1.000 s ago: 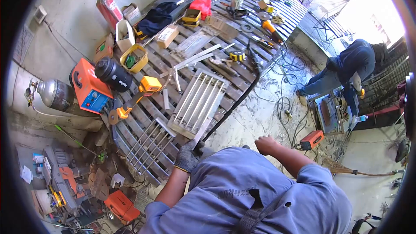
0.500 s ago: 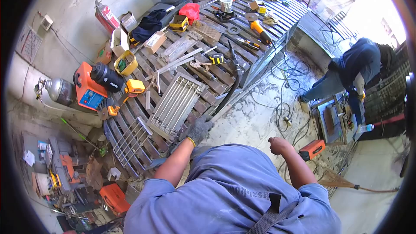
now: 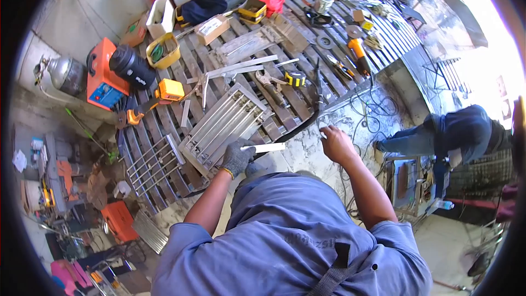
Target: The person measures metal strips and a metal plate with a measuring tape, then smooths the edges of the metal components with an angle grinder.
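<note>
Far left by the wall: gas cylinder (image 3: 60, 74) lies next to the orange welder (image 3: 101, 82), probably parked at the bench end to stay off the work area.
Near-left bench: small grille (image 3: 150, 161) lies flat on the slatted bench (image 3: 285, 104), apart from the bigger piece.
Bench centre: large grille (image 3: 222, 126) lies flat across the slats at the near edge, within arm's reach.
Left hand (image 3: 238, 157): grey glove, fingers clamped round one end of the metal strip (image 3: 267, 147), just beside the large grille's near corner. The end grip likely leaves the rest of the length free.
Metal strip, place: level, pointing right over the near bench edge, between both hands.
Metal strip, look: pale, flat, narrow, straight, bright bare metal, no visible bend.
Bench edge: black cable (image 3: 307, 123) curves along the near edge.
Right hand (image 3: 335, 143): bare, fingers loosely apart, holding nothing, near the cable; contact can't be told.
Far right: other person (image 3: 460, 131) bends over separate work, well apart.
</note>
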A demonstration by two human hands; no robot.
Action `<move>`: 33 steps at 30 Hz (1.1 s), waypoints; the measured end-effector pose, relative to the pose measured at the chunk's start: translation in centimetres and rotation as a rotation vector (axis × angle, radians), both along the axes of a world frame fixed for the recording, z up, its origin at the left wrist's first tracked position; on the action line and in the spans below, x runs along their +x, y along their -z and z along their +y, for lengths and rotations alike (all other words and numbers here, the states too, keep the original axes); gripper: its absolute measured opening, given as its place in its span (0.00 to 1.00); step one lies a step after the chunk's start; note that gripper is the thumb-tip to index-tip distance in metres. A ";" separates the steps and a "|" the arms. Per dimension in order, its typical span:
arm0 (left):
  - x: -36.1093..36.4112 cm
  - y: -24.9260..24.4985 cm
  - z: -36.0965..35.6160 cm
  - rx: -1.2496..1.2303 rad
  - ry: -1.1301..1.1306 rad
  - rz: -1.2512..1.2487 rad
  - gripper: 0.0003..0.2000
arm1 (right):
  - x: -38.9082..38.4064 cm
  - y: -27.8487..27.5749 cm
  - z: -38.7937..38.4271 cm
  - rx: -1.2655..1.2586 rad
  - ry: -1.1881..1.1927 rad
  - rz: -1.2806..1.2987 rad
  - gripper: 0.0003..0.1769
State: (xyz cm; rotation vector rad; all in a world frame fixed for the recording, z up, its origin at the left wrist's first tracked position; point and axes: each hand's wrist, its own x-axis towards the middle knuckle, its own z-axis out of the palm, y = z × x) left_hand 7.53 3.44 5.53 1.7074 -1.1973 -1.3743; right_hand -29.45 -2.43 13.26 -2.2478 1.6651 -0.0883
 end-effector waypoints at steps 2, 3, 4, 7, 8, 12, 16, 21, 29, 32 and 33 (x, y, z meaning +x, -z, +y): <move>-0.7 3.6 1.2 0.229 -0.180 0.259 0.10 | 2.1 -1.2 -3.5 -0.062 -0.092 -0.074 0.14; -0.6 5.0 2.0 0.232 -0.180 0.326 0.07 | 2.9 -0.9 -5.5 -0.055 -0.153 -0.098 0.13; -0.4 7.0 3.1 0.235 -0.245 0.443 0.06 | 3.8 -0.7 -7.2 -0.054 -0.205 -0.095 0.13; -0.1 9.3 5.3 0.264 -0.484 0.736 0.02 | 6.6 0.1 -11.5 -0.102 -0.340 -0.071 0.11; 0.2 8.9 5.0 0.210 -0.552 0.770 0.02 | 7.2 0.7 -13.3 -0.154 -0.377 -0.053 0.09; 2.1 8.1 2.1 0.186 -0.790 0.839 0.03 | 9.0 2.6 -21.5 -0.213 -0.369 -0.058 0.08; 3.8 8.2 1.1 0.215 -0.875 0.775 0.04 | 10.5 5.5 -30.0 -0.209 -0.414 0.002 0.13; 3.8 10.2 -0.5 0.021 -0.932 0.662 0.05 | 12.6 9.0 -37.1 -0.095 -0.362 0.132 0.20; -2.3 5.1 -0.1 -0.033 -0.811 0.215 0.09 | 12.4 11.1 -39.4 -0.111 -0.534 0.213 0.16; -2.8 5.3 0.4 0.107 -0.605 -0.068 0.08 | 12.0 10.9 -38.3 -0.165 -0.572 0.061 0.17; -3.1 5.7 0.6 0.054 -0.618 0.015 0.08 | 11.3 10.3 -37.5 -0.187 -0.602 0.005 0.18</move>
